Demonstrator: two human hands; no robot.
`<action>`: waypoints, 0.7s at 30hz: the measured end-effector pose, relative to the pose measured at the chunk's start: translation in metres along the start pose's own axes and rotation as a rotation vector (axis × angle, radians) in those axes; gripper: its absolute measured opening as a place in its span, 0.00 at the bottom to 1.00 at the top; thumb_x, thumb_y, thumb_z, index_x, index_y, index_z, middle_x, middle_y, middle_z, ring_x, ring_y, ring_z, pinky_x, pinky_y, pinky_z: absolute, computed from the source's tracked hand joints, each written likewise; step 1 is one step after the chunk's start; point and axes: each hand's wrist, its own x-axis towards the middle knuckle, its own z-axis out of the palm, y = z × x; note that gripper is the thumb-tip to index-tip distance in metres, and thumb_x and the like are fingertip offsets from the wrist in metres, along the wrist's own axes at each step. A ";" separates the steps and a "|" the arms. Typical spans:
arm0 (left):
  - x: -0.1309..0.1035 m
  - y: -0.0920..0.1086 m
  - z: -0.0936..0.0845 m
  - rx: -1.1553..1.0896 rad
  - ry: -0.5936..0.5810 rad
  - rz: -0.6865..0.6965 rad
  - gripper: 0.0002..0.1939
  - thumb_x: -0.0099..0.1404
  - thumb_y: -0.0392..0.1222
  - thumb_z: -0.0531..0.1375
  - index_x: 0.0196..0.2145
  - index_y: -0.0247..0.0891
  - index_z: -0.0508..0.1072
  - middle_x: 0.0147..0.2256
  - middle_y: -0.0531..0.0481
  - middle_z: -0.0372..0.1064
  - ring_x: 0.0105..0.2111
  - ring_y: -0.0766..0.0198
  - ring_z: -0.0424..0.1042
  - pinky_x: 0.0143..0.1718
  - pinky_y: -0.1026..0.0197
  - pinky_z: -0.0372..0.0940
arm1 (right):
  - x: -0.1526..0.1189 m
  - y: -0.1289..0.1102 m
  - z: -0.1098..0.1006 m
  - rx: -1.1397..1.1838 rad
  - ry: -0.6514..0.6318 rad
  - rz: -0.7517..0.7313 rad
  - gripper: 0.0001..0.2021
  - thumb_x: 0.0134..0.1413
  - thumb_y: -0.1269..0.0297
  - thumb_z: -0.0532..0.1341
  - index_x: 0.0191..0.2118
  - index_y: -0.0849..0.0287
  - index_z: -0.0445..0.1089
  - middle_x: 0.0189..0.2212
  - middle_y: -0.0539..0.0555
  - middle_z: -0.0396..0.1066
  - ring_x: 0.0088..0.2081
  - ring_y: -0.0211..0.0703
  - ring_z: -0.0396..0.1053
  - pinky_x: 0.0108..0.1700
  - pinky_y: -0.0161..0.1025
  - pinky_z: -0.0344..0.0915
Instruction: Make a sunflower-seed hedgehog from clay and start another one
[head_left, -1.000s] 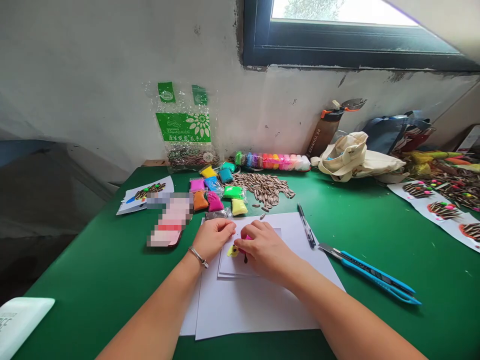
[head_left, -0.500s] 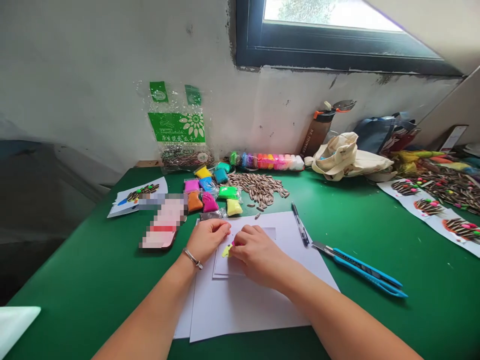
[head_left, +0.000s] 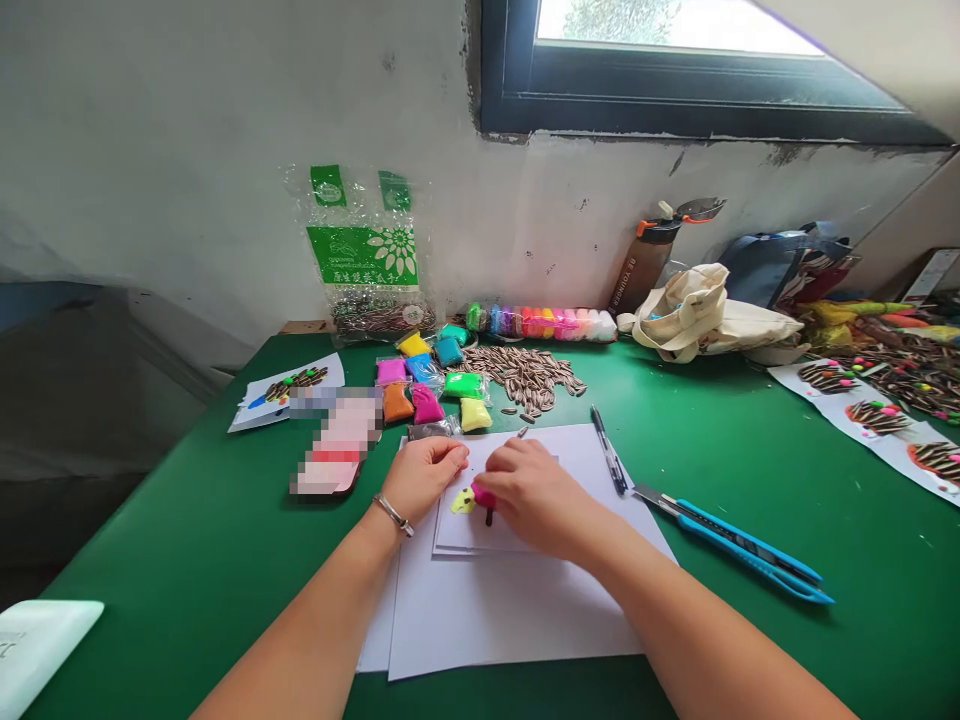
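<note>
A small white card [head_left: 465, 535] lies on larger white sheets [head_left: 517, 620]. On the card are a yellow clay piece [head_left: 463, 501] with dark spots, a magenta clay piece [head_left: 484, 495] and a short dark piece [head_left: 489, 517]. My right hand [head_left: 536, 495] is over the card, its curled fingers at the magenta clay and partly covering it; whatever its fingertips pinch is hidden. My left hand [head_left: 426, 475], with a bracelet at the wrist, rests at the card's upper left edge, thumb and forefinger pressed together on something too small to make out.
Colourful clay packets [head_left: 427, 403] and sunflower seeds [head_left: 532, 380] lie behind the sheets. A pen [head_left: 609, 450] and blue cutter [head_left: 750, 545] are to the right, a phone [head_left: 337, 450] to the left. A seed bag [head_left: 367, 260] and bottle [head_left: 645, 265] stand by the wall.
My right hand has shifted slightly right and up from the yellow clay, showing more of the magenta clay and the dark piece. The whole view has moved slightly. My left hand keeps its pinch.
</note>
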 end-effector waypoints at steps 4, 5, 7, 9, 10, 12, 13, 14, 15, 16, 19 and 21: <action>-0.001 0.000 0.000 -0.013 0.007 -0.012 0.17 0.54 0.52 0.59 0.28 0.34 0.76 0.26 0.46 0.74 0.25 0.61 0.70 0.26 0.63 0.63 | -0.009 0.030 -0.016 -0.010 0.167 0.223 0.17 0.53 0.78 0.51 0.38 0.57 0.75 0.33 0.55 0.70 0.37 0.40 0.64 0.38 0.36 0.56; -0.001 0.000 0.000 -0.018 0.009 -0.017 0.17 0.54 0.52 0.59 0.28 0.34 0.76 0.26 0.46 0.74 0.25 0.61 0.70 0.26 0.63 0.63 | -0.012 0.037 -0.019 -0.011 0.154 0.280 0.17 0.53 0.77 0.51 0.39 0.56 0.74 0.34 0.54 0.71 0.36 0.40 0.64 0.38 0.35 0.57; -0.001 0.000 0.000 -0.021 0.007 -0.022 0.17 0.54 0.52 0.59 0.29 0.34 0.76 0.26 0.46 0.74 0.25 0.61 0.70 0.26 0.62 0.63 | -0.016 0.046 -0.023 -0.036 0.129 0.351 0.16 0.55 0.74 0.51 0.40 0.55 0.74 0.34 0.54 0.71 0.35 0.40 0.65 0.37 0.35 0.57; -0.002 0.001 -0.001 -0.012 0.002 -0.021 0.17 0.55 0.52 0.58 0.28 0.34 0.76 0.26 0.46 0.74 0.25 0.61 0.71 0.26 0.62 0.64 | -0.018 0.050 -0.023 -0.066 0.088 0.370 0.16 0.55 0.73 0.51 0.40 0.55 0.75 0.33 0.54 0.71 0.35 0.40 0.66 0.36 0.34 0.57; -0.002 0.002 -0.001 -0.005 -0.001 -0.020 0.17 0.55 0.52 0.58 0.28 0.34 0.76 0.26 0.46 0.74 0.25 0.61 0.71 0.26 0.62 0.64 | -0.019 0.051 -0.023 -0.081 0.069 0.370 0.15 0.56 0.72 0.51 0.39 0.55 0.75 0.32 0.54 0.70 0.35 0.40 0.65 0.36 0.34 0.57; -0.002 0.003 -0.001 0.002 0.000 -0.019 0.17 0.55 0.52 0.58 0.28 0.35 0.76 0.26 0.46 0.74 0.25 0.61 0.71 0.26 0.63 0.64 | -0.020 0.053 -0.020 -0.106 0.035 0.373 0.14 0.56 0.71 0.52 0.36 0.55 0.75 0.31 0.54 0.70 0.35 0.40 0.65 0.35 0.34 0.56; -0.002 0.003 -0.001 0.001 0.001 -0.021 0.17 0.55 0.53 0.58 0.27 0.35 0.76 0.26 0.46 0.74 0.25 0.61 0.71 0.26 0.63 0.63 | -0.020 0.054 -0.019 -0.118 0.018 0.381 0.13 0.56 0.70 0.52 0.34 0.55 0.74 0.30 0.54 0.69 0.35 0.40 0.64 0.34 0.34 0.55; -0.002 0.003 -0.001 -0.001 0.000 -0.024 0.17 0.55 0.53 0.58 0.27 0.35 0.76 0.26 0.46 0.74 0.26 0.61 0.71 0.26 0.63 0.63 | -0.020 0.055 -0.018 -0.128 0.001 0.392 0.13 0.55 0.70 0.52 0.32 0.56 0.74 0.29 0.54 0.69 0.34 0.40 0.64 0.34 0.34 0.54; -0.002 0.003 -0.001 -0.006 -0.001 -0.028 0.17 0.55 0.53 0.59 0.28 0.35 0.76 0.26 0.46 0.74 0.26 0.61 0.71 0.26 0.63 0.63 | -0.020 0.056 -0.017 -0.135 -0.015 0.404 0.13 0.55 0.70 0.52 0.30 0.56 0.73 0.29 0.54 0.68 0.33 0.39 0.64 0.33 0.33 0.53; -0.002 0.002 -0.001 -0.010 -0.001 -0.030 0.17 0.55 0.53 0.59 0.28 0.35 0.76 0.26 0.46 0.74 0.26 0.61 0.71 0.26 0.63 0.63 | -0.020 0.057 -0.016 -0.139 -0.029 0.416 0.13 0.55 0.71 0.52 0.28 0.57 0.73 0.28 0.53 0.67 0.33 0.39 0.63 0.32 0.33 0.53; -0.001 -0.001 0.000 -0.014 0.005 -0.021 0.16 0.55 0.52 0.59 0.28 0.35 0.76 0.26 0.47 0.74 0.26 0.61 0.71 0.27 0.62 0.64 | -0.019 0.058 -0.015 -0.117 -0.042 0.429 0.13 0.54 0.72 0.52 0.28 0.58 0.73 0.28 0.53 0.67 0.32 0.38 0.63 0.32 0.33 0.52; 0.000 -0.003 0.000 -0.011 0.010 -0.013 0.16 0.55 0.52 0.59 0.28 0.36 0.76 0.26 0.47 0.75 0.26 0.61 0.71 0.27 0.62 0.64 | -0.019 0.056 -0.016 -0.068 -0.042 0.431 0.12 0.54 0.71 0.52 0.32 0.57 0.74 0.28 0.53 0.68 0.32 0.39 0.64 0.32 0.33 0.53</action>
